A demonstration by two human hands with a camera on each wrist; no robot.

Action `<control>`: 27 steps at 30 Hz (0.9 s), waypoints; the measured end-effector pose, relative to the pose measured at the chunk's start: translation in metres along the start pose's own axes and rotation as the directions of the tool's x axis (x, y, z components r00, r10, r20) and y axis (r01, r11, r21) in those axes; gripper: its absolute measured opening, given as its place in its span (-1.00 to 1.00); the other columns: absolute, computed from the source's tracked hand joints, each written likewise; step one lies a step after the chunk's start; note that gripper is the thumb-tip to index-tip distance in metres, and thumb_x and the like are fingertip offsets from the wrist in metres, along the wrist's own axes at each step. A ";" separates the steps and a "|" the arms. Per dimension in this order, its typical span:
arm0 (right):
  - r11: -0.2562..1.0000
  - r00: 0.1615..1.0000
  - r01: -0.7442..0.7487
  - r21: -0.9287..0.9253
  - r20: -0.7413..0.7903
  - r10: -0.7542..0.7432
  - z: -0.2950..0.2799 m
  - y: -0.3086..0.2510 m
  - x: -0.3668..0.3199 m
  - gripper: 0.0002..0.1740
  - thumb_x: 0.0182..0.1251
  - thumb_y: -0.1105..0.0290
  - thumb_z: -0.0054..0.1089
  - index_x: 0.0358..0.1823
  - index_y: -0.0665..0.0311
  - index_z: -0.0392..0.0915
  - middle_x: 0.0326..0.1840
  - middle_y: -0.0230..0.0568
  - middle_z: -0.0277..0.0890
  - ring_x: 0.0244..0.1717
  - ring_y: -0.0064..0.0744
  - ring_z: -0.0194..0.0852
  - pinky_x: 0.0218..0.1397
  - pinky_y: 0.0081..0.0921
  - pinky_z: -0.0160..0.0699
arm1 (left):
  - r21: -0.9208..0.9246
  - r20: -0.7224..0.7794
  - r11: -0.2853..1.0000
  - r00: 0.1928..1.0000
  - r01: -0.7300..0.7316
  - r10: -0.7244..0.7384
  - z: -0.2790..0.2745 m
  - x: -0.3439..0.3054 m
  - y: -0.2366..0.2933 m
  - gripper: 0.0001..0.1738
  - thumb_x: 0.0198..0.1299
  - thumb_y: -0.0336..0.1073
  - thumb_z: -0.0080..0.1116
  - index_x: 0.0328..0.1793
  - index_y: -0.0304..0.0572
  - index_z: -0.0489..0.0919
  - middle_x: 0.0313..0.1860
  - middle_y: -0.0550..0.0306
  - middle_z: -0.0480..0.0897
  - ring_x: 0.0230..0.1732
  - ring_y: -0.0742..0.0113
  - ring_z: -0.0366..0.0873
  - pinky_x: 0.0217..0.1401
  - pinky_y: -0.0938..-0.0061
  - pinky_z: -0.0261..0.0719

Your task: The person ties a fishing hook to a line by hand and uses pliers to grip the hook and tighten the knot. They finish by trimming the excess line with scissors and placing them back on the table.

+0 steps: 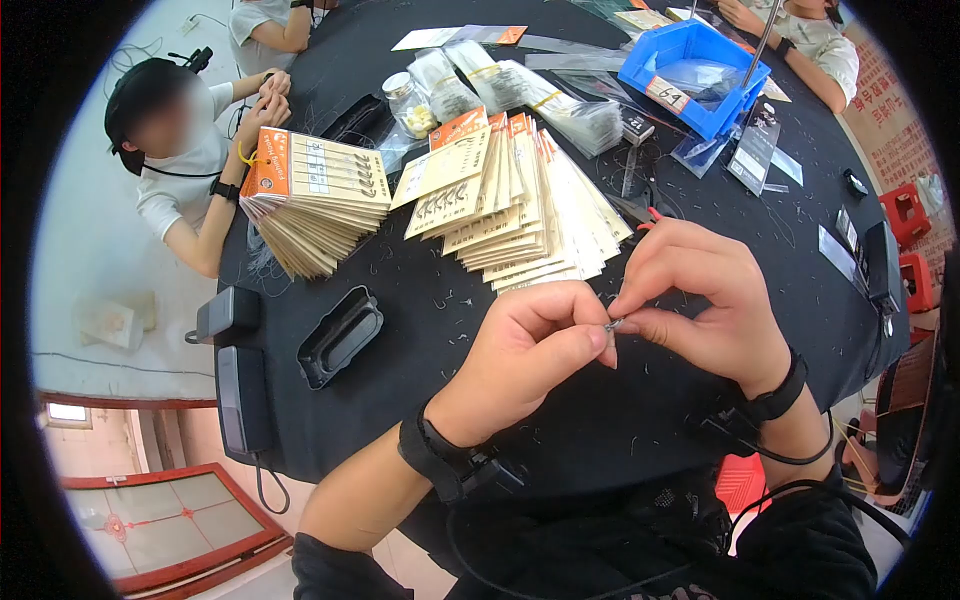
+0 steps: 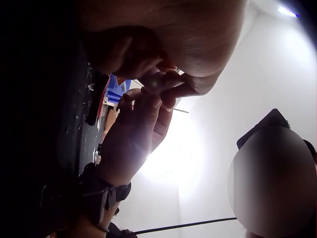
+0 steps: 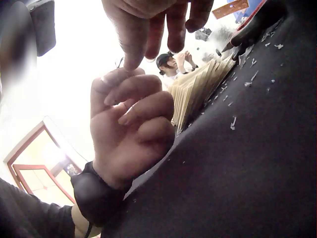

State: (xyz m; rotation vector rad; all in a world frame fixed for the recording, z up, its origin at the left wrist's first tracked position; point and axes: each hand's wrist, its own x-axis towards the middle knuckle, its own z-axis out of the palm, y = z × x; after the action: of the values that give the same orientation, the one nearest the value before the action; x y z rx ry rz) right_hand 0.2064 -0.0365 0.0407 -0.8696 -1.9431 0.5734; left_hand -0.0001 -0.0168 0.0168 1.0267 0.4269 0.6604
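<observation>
Over the near part of the black table, my left hand (image 1: 540,335) pinches a small shiny fishing hook (image 1: 613,325) between thumb and forefinger. From the other side, my right hand (image 1: 705,295) meets it, thumb and forefinger pinched at the hook's end. Most of the hook is hidden by the fingertips. In the right wrist view the left hand (image 3: 131,121) has its other fingers curled in toward the palm. Just beyond the hands lies a fanned pile of fishing-hook cards (image 1: 530,215), with dark hooks on the top ones.
Another card stack (image 1: 315,205) stands at the left, near an empty-looking black tray (image 1: 340,335). Red-handled cutters (image 1: 645,212) lie behind the right hand. Farther back are a lidded jar (image 1: 408,105), bundled clear bags (image 1: 565,105) and a blue bin (image 1: 690,75). People sit around the table.
</observation>
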 end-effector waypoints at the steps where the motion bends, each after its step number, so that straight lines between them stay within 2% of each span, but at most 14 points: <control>1: 1.000 1.000 -0.002 -0.005 0.001 0.002 0.000 0.000 0.000 -0.81 -0.11 0.54 0.43 -0.40 0.28 0.63 -0.41 -0.29 0.53 -0.37 -0.35 0.53 -0.31 -0.52 0.47 | 0.007 0.001 1.000 1.000 -0.002 0.002 0.000 0.000 0.000 -0.89 0.23 -0.40 0.11 -0.33 -0.27 0.54 -0.39 0.24 0.60 -0.32 0.61 0.46 -0.20 0.67 0.39; 15: 1.000 1.000 -0.007 0.007 0.005 0.007 -0.001 -0.003 0.000 -0.75 -0.14 0.49 0.46 -0.34 0.25 0.66 -0.40 -0.29 0.52 -0.37 -0.40 0.52 -0.36 -0.56 0.44 | -0.014 -0.022 1.000 1.000 0.009 -0.009 0.001 -0.001 0.002 -0.91 0.20 -0.47 0.08 -0.37 -0.27 0.53 -0.40 0.24 0.60 -0.33 0.61 0.45 -0.21 0.66 0.39; 18: 1.000 1.000 0.016 -0.002 0.017 -0.016 -0.002 -0.002 0.001 -0.76 -0.14 0.49 0.46 -0.35 0.25 0.65 -0.39 -0.28 0.51 -0.36 -0.37 0.52 -0.33 -0.53 0.45 | 0.046 -0.025 0.999 1.000 0.000 0.001 0.000 -0.001 0.000 -0.92 0.19 -0.48 0.09 -0.38 -0.27 0.54 -0.41 0.26 0.60 -0.36 0.65 0.43 -0.25 0.69 0.37; 21: 1.000 0.999 0.028 -0.004 0.019 -0.028 -0.001 -0.001 0.000 -0.77 -0.14 0.49 0.45 -0.37 0.25 0.64 -0.39 -0.28 0.51 -0.36 -0.34 0.52 -0.31 -0.51 0.46 | 0.186 -0.079 0.982 0.996 0.041 -0.027 0.002 -0.001 -0.001 -0.84 0.19 -0.32 0.19 -0.41 -0.19 0.53 -0.45 0.25 0.58 -0.40 0.57 0.44 -0.30 0.66 0.36; 27: 1.000 1.000 -0.004 0.003 0.012 0.004 -0.001 -0.002 -0.001 -0.80 -0.15 0.54 0.41 -0.41 0.24 0.63 -0.39 -0.28 0.51 -0.34 -0.33 0.53 -0.29 -0.49 0.48 | 0.236 -0.080 0.971 0.997 0.042 -0.023 0.000 0.000 -0.003 -0.83 0.20 -0.33 0.17 -0.41 -0.22 0.53 -0.43 0.24 0.60 -0.37 0.57 0.46 -0.25 0.64 0.39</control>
State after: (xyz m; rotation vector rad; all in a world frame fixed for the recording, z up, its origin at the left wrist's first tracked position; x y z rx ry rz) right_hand 0.2067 -0.0390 0.0418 -0.8700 -1.9508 0.5852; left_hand 0.0006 -0.0179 0.0142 1.2214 0.5995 0.6305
